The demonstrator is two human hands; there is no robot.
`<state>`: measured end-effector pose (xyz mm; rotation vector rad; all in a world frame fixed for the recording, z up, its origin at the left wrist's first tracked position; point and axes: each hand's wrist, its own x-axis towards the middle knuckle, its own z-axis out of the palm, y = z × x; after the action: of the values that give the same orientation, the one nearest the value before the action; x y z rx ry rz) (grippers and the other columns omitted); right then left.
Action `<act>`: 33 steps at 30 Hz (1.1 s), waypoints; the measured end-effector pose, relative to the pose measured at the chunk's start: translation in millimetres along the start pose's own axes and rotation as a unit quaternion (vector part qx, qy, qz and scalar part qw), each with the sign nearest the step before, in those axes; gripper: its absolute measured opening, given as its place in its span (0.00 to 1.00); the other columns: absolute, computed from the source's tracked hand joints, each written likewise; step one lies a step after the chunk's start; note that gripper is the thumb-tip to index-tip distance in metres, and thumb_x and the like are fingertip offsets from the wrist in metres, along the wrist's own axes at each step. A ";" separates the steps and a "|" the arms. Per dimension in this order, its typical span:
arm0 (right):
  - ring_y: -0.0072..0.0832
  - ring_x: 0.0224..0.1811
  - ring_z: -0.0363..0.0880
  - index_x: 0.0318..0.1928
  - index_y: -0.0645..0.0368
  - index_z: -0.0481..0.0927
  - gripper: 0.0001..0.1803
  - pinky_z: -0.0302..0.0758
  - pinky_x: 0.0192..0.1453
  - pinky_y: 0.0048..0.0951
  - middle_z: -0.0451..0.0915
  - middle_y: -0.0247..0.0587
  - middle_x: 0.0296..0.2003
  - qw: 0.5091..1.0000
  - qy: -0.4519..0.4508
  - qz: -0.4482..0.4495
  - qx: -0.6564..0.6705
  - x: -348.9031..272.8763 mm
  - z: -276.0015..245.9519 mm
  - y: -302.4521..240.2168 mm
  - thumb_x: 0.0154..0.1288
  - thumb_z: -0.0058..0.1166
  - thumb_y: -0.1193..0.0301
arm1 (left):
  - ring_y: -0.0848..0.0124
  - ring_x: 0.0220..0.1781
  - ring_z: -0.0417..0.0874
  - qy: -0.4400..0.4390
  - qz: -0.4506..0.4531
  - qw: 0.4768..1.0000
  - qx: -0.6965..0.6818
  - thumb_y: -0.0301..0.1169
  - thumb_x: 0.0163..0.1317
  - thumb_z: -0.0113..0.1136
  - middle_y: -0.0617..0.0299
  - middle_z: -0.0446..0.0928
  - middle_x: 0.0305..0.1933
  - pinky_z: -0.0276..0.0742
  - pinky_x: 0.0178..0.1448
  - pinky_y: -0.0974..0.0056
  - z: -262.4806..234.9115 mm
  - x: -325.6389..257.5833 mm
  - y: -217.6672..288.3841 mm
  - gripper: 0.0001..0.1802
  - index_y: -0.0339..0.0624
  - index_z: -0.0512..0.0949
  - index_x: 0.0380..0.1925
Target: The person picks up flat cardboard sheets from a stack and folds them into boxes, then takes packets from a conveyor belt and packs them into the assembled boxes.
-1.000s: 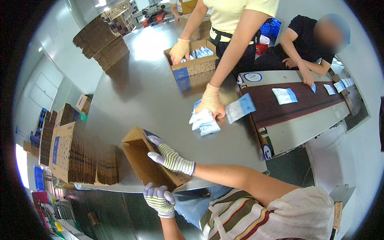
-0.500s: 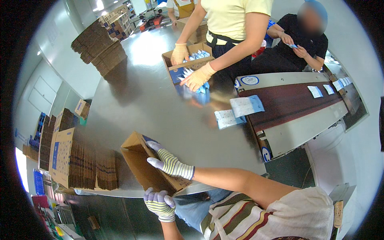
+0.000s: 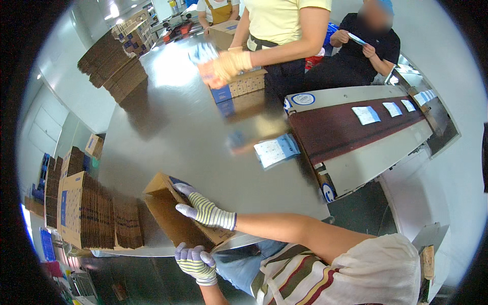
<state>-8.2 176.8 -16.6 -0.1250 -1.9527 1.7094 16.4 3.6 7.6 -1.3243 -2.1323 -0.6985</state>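
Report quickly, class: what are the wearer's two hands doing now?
Left hand: closed, holding the cardboard box at its near end.
Right hand: closed on that cardboard box's right side.

The right arm (image 3: 302,229) comes in from the lower right, mildly bent, its bare forearm (image 3: 267,223) running leftward and nearly level to a straight right wrist (image 3: 239,221). The striped-gloved right hand (image 3: 207,209) points left, its right fingers (image 3: 183,189) extended together and the right thumb (image 3: 186,210) spread below them. The left forearm (image 3: 212,295) rises from the lower edge, leaning slightly left, a short bare stretch in view. The left hand (image 3: 196,265), in a matching glove, sits just below the right one, near but apart, its left fingers (image 3: 184,255) curled over and the left thumb (image 3: 208,259) bent beside them.
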 end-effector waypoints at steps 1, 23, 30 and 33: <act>0.48 0.68 0.53 0.64 0.68 0.56 0.41 0.48 0.72 0.37 0.58 0.60 0.64 1.000 0.002 -0.003 0.001 1.5 -1.4 1.8 0.63 0.47 0.49 | 0.59 0.30 0.72 0.009 0.004 1.000 0.003 0.34 0.59 0.42 0.60 0.68 0.22 0.70 0.52 0.51 0.5 1.6 0.7 0.11 0.45 0.69 0.20; 0.46 0.69 0.53 0.65 0.67 0.56 0.42 0.47 0.73 0.36 0.58 0.59 0.64 1.000 -0.008 0.016 -0.003 -0.5 -6.9 1.1 0.63 0.47 0.47 | 0.59 0.29 0.71 0.012 0.023 1.000 0.010 0.34 0.59 0.44 0.60 0.68 0.22 0.70 0.51 0.51 -0.4 5.1 5.3 0.10 0.45 0.69 0.21; 0.46 0.68 0.54 0.65 0.66 0.57 0.41 0.49 0.72 0.37 0.59 0.58 0.63 0.999 -0.009 0.001 0.046 4.5 4.0 21.1 0.62 0.48 0.47 | 0.58 0.30 0.72 -0.005 0.028 1.000 0.011 0.34 0.58 0.45 0.60 0.69 0.22 0.70 0.51 0.51 3.8 0.1 0.9 0.08 0.45 0.69 0.22; 0.47 0.68 0.55 0.64 0.66 0.58 0.41 0.50 0.72 0.37 0.60 0.58 0.63 0.999 -0.016 0.005 0.033 4.4 -0.3 13.4 0.62 0.49 0.48 | 0.61 0.26 0.70 0.003 0.063 0.997 0.038 0.32 0.51 0.49 0.62 0.67 0.21 0.70 0.49 0.53 2.0 5.4 0.9 0.03 0.47 0.68 0.23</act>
<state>-15.5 181.5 -27.8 -0.0845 -1.9176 1.7910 14.9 8.7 9.9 -1.3993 -2.0306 -0.5631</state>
